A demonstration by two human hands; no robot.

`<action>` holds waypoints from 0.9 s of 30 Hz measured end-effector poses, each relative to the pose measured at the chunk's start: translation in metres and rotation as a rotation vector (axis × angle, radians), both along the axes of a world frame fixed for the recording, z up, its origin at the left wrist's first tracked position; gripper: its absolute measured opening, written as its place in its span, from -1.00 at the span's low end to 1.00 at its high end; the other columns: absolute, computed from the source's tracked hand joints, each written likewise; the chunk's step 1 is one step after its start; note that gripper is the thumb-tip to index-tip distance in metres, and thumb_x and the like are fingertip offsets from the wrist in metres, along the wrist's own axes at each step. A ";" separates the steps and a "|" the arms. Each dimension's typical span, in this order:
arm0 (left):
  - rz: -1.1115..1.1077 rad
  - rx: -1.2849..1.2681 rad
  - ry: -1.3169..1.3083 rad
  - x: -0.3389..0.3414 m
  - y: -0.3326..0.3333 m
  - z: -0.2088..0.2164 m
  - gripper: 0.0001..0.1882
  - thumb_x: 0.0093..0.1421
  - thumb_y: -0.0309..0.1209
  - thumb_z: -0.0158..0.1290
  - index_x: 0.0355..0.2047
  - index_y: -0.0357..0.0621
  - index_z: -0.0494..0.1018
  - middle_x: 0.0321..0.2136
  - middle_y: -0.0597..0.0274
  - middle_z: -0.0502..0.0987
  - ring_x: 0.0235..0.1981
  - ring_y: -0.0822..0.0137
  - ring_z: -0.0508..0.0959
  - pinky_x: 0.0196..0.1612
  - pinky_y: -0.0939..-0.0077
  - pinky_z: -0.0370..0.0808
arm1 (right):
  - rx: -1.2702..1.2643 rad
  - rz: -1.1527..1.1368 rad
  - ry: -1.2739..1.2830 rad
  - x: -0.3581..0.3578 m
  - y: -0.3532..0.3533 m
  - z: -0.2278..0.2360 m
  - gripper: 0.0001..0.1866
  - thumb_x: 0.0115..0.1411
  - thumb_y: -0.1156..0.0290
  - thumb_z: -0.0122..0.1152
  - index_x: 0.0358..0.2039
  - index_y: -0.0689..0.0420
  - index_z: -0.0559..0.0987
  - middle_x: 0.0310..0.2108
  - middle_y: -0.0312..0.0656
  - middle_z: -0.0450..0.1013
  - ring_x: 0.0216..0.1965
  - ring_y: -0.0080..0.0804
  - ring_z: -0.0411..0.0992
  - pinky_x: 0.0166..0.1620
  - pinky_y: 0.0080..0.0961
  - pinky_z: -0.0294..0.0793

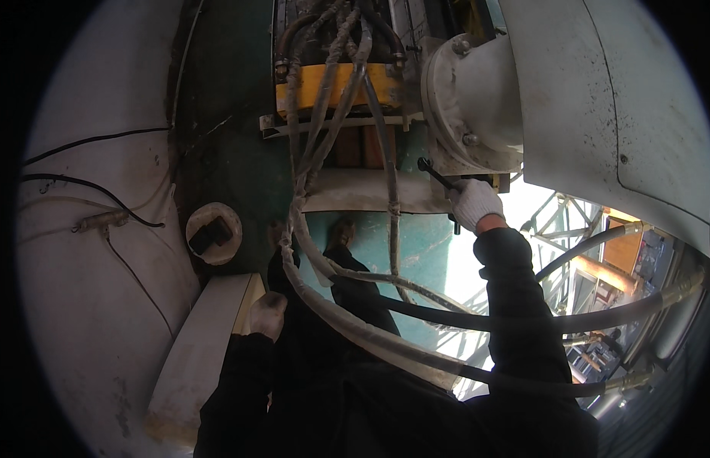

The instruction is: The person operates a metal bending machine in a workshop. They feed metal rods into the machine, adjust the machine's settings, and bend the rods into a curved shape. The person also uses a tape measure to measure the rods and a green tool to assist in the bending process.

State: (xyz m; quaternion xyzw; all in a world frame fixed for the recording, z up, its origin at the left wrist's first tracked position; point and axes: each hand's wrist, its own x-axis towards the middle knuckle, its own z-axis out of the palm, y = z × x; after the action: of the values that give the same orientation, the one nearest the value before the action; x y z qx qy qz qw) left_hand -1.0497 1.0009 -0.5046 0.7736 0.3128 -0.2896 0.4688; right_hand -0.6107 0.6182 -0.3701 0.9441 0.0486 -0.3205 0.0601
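My right hand (pixel 477 204), in a white knit glove, is closed round a dark wrench (pixel 439 174). The wrench's rounded head points up and left, beside the lower edge of a pale bolted flange (pixel 446 114). A short dark piece sticks out below that hand; what it belongs to is unclear. At the lower left, my left hand (pixel 268 315), also gloved, is curled beside the edge of a long white panel (pixel 206 336). Its fingers are mostly hidden, and anything in them cannot be made out.
Wrapped hoses (pixel 347 328) hang down and sweep across in front of me to the right. Ahead stands a machine with a yellow block (pixel 340 85). A white housing (pixel 599 91) fills the upper right. Below it, an opening shows a metal lattice (pixel 565 217). A round pale container (pixel 214 233) stands left.
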 end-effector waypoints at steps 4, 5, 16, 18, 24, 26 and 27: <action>0.121 -0.031 0.056 -0.006 -0.003 -0.011 -0.79 0.37 -0.43 0.05 -0.13 -0.32 0.58 -0.18 -0.14 0.65 -0.15 -0.21 0.62 0.00 0.06 0.56 | -0.024 0.015 0.002 -0.003 0.003 -0.001 -0.66 0.44 0.21 0.19 -0.01 0.06 0.83 -0.08 0.15 0.76 0.03 0.22 0.73 0.13 0.09 0.71; 0.148 -0.016 0.102 -0.006 -0.003 -0.011 -0.79 0.38 -0.42 0.06 -0.13 -0.31 0.58 -0.19 -0.13 0.65 -0.16 -0.18 0.62 -0.01 0.07 0.57 | -0.026 0.015 0.007 -0.005 0.003 -0.001 -0.67 0.43 0.23 0.19 -0.01 0.06 0.82 -0.08 0.15 0.76 0.03 0.22 0.73 0.12 0.09 0.72; 0.071 -0.063 0.213 0.028 -0.003 0.021 -0.72 0.49 -0.29 0.11 -0.08 -0.30 0.62 -0.23 -0.06 0.66 -0.29 0.03 0.61 -0.12 0.07 0.56 | 0.012 0.002 -0.100 -0.050 -0.004 -0.032 -0.66 0.50 0.20 0.13 -0.13 0.21 0.72 -0.23 0.21 0.74 -0.10 0.26 0.75 0.00 0.16 0.71; 0.026 -0.063 0.147 0.036 -0.004 0.021 -0.70 0.51 -0.26 0.12 -0.07 -0.31 0.63 -0.22 -0.06 0.67 -0.27 0.02 0.62 -0.10 0.08 0.56 | 0.036 0.005 -0.154 -0.058 -0.010 -0.042 -0.69 0.48 0.24 0.13 -0.12 0.20 0.71 -0.24 0.20 0.75 -0.12 0.26 0.75 -0.01 0.17 0.71; 0.042 -0.127 0.165 0.052 -0.009 0.023 -0.65 0.56 -0.25 0.10 0.01 -0.36 0.65 -0.16 -0.09 0.71 -0.15 -0.02 0.69 -0.03 0.10 0.57 | 0.164 -0.244 -0.199 -0.121 -0.024 -0.110 -0.73 0.53 0.20 0.10 0.04 0.09 0.58 -0.35 0.28 0.69 -0.25 0.43 0.70 -0.10 0.28 0.68; 0.002 -0.137 0.141 0.050 -0.010 0.023 -0.66 0.56 -0.29 0.08 0.03 -0.37 0.65 -0.14 -0.11 0.71 -0.12 -0.03 0.70 -0.03 0.12 0.57 | 0.196 -0.321 -0.224 -0.140 -0.021 -0.152 -0.66 0.62 0.11 0.02 0.06 0.13 0.54 -0.32 0.30 0.68 -0.25 0.49 0.67 -0.12 0.38 0.63; 0.006 -0.125 0.148 0.048 -0.011 0.022 -0.68 0.57 -0.31 0.08 0.01 -0.36 0.64 -0.16 -0.10 0.70 -0.13 -0.02 0.70 -0.05 0.13 0.57 | 0.171 -0.379 -0.219 -0.148 -0.017 -0.173 -0.61 0.67 0.06 -0.02 0.07 0.14 0.52 -0.31 0.31 0.68 -0.25 0.52 0.65 -0.13 0.42 0.60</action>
State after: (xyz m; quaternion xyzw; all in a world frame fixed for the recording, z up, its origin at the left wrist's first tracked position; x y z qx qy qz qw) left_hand -1.0019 0.9903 -0.4822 0.7184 0.3304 -0.3634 0.4926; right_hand -0.7582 0.6015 -0.5427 0.9672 -0.1094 -0.2163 -0.0762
